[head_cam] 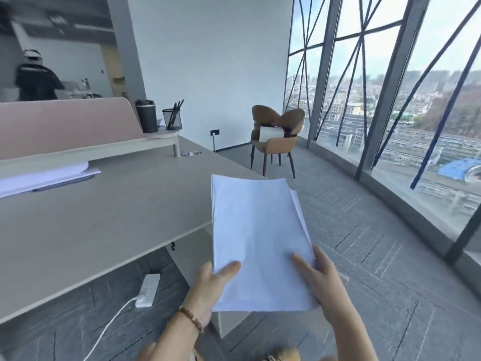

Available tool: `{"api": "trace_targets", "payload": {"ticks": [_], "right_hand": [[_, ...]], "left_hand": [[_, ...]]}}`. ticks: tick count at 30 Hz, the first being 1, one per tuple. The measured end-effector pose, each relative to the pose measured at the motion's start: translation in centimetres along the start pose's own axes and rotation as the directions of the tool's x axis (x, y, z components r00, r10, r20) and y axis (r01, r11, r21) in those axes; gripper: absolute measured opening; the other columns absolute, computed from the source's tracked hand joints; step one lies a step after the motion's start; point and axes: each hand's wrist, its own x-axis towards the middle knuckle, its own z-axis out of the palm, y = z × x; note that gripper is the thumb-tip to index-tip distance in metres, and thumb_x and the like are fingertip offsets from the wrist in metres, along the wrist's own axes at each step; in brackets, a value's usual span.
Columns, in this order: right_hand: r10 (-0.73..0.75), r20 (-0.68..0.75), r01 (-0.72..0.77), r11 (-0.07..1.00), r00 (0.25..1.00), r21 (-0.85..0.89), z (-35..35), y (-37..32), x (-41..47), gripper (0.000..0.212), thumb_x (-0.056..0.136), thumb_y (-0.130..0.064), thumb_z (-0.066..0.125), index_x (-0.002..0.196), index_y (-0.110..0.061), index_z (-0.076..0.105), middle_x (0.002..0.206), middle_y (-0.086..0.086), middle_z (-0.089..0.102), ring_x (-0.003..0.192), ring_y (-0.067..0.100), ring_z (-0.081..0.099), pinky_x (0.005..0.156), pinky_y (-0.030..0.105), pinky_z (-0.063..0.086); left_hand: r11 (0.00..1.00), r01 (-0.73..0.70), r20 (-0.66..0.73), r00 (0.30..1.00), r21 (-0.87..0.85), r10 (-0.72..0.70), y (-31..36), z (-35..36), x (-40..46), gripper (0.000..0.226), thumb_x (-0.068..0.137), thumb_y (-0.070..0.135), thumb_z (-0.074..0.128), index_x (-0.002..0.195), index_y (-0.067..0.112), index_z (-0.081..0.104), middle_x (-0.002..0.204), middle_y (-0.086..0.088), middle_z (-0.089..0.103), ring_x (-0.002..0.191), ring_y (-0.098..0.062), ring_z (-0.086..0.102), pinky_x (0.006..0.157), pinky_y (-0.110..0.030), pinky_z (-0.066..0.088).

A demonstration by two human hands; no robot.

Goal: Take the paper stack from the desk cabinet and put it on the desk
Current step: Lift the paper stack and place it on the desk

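Observation:
A white paper stack (pixel 256 230) is held in the air in front of me, just past the right end of the grey desk (pixel 104 217). My left hand (pixel 210 285) grips its near left corner with the thumb on top; a beaded bracelet circles that wrist. My right hand (pixel 318 274) holds the near right edge, thumb on top. The stack's far end hangs over the desk's corner and the floor. The desk cabinet is hidden beneath the stack and my arms.
Other papers (pixel 44 178) lie under a raised shelf (pixel 86 149) with a pink divider (pixel 65 123), a black canister (pixel 147 115) and a pen holder (pixel 172 118). A white power strip (pixel 147 290) lies on the floor. A brown chair (pixel 276 136) stands by the glass wall. A person (pixel 36 76) stands far left.

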Motion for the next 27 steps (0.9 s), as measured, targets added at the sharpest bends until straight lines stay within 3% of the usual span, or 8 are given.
{"api": "trace_targets", "payload": {"ticks": [3,9,12,14,19,21,24,27], "right_hand": [[-0.018,0.101,0.012,0.998,0.995,0.054,3.4,-3.4,2.0,0.022,0.092,-0.033,0.069,0.109,-0.019,0.066,0.108,0.002,0.078,0.097,0.023,0.076,0.085,0.047,0.061],[0.022,0.309,-0.081,0.98,0.951,0.181,10.6,-7.8,11.1,0.032,0.095,-0.031,0.065,0.124,-0.017,0.064,0.115,0.001,0.078,0.103,0.025,0.075,0.093,0.047,0.057],[-0.004,0.326,-0.036,0.992,0.946,0.118,15.1,-7.9,16.4,0.02,0.093,-0.024,0.067,0.113,-0.022,0.064,0.109,0.001,0.079,0.099,0.027,0.076,0.094,0.055,0.056],[-0.04,0.32,0.004,0.994,0.947,0.112,17.2,-7.7,18.7,0.02,0.095,-0.016,0.064,0.114,-0.015,0.06,0.11,0.005,0.078,0.096,0.029,0.077,0.09,0.055,0.058],[-0.109,0.358,0.073,0.991,0.927,0.114,22.2,-6.6,23.3,0.026,0.096,-0.011,0.06,0.116,-0.001,0.047,0.115,0.019,0.071,0.102,0.04,0.072,0.091,0.061,0.055],[-0.124,0.368,0.08,0.988,0.921,0.133,23.3,-6.4,24.3,0.022,0.096,-0.01,0.059,0.114,-0.002,0.047,0.117,0.02,0.07,0.105,0.04,0.07,0.092,0.061,0.054],[-0.153,0.382,0.101,0.983,0.911,0.155,24.5,-6.9,25.5,0.022,0.097,-0.004,0.056,0.117,-0.012,0.055,0.119,0.009,0.073,0.107,0.03,0.072,0.094,0.054,0.056],[-0.181,0.375,0.141,0.981,0.909,0.13,25.8,-7.9,26.7,0.034,0.095,0.002,0.052,0.119,-0.021,0.057,0.12,0.007,0.072,0.11,0.029,0.07,0.096,0.053,0.055]], "left_hand": [[0.996,-0.089,-0.042,0.995,0.001,0.089,3.5,-3.8,1.1,0.037,0.081,0.032,0.08,0.113,0.015,0.073,0.109,0.003,0.079,0.102,-0.017,0.075,0.093,-0.041,0.058],[0.979,-0.202,-0.133,0.971,-0.012,0.199,6.5,-10.8,6.6,0.025,0.085,0.016,0.077,0.111,0.015,0.074,0.109,0.003,0.08,0.103,-0.018,0.075,0.091,-0.043,0.058],[0.975,-0.22,-0.174,0.96,0.017,0.22,6.3,-13.6,10.8,0.029,0.084,0.02,0.078,0.112,0.014,0.074,0.11,0.002,0.079,0.104,-0.02,0.075,0.092,-0.046,0.058],[0.972,-0.231,-0.197,0.952,0.03,0.232,6.3,-14.7,12.8,0.029,0.083,0.021,0.079,0.111,0.014,0.074,0.109,0.001,0.08,0.103,-0.02,0.075,0.091,-0.046,0.058],[0.972,-0.233,-0.263,0.937,0.028,0.232,5.9,-17.8,17.3,0.027,0.087,0.014,0.074,0.114,0.015,0.073,0.109,0.006,0.079,0.103,-0.013,0.075,0.085,-0.03,0.059],[0.977,-0.211,-0.266,0.941,0.018,0.208,6.1,-18.7,18.4,0.027,0.086,0.013,0.077,0.113,0.013,0.073,0.109,0.001,0.08,0.104,-0.018,0.075,0.088,-0.037,0.06],[0.979,-0.202,-0.256,0.945,0.024,0.201,6.9,-19.9,20.0,0.037,0.078,0.023,0.077,0.114,0.014,0.073,0.112,-0.002,0.079,0.107,-0.023,0.074,0.097,-0.05,0.056],[0.971,-0.227,-0.278,0.931,0.07,0.238,7.8,-20.5,21.8,0.037,0.077,0.027,0.074,0.113,0.02,0.073,0.114,0.003,0.078,0.109,-0.02,0.072,0.1,-0.051,0.054]]}}
